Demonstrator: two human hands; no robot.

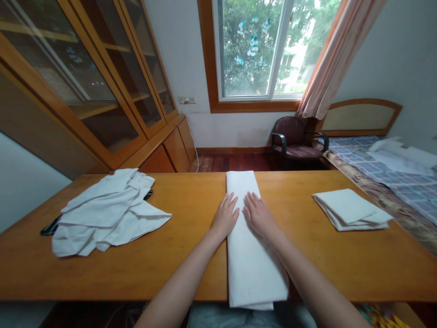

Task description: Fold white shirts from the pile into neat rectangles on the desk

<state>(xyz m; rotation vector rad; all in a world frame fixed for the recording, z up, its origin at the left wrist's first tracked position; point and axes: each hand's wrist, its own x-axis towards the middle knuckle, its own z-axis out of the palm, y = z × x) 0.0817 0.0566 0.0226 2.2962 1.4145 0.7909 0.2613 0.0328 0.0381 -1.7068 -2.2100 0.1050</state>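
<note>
A long white cloth (251, 259), folded into a narrow strip, runs from the far edge of the wooden table (184, 255) to the near edge and hangs over it. My left hand (226, 215) lies flat with fingers stretched out on the strip's left edge, about the middle. My right hand (258, 214) lies flat beside it on the strip, fingers also spread. The two hands nearly touch. Neither holds anything.
A loose heap of white cloths (107, 212) lies on the table's left, over a dark object (50, 226). A stack of folded white cloths (351, 209) sits at the right. Beyond are a glass-door cabinet (102, 86), a chair (297, 139) and a bed (392, 177).
</note>
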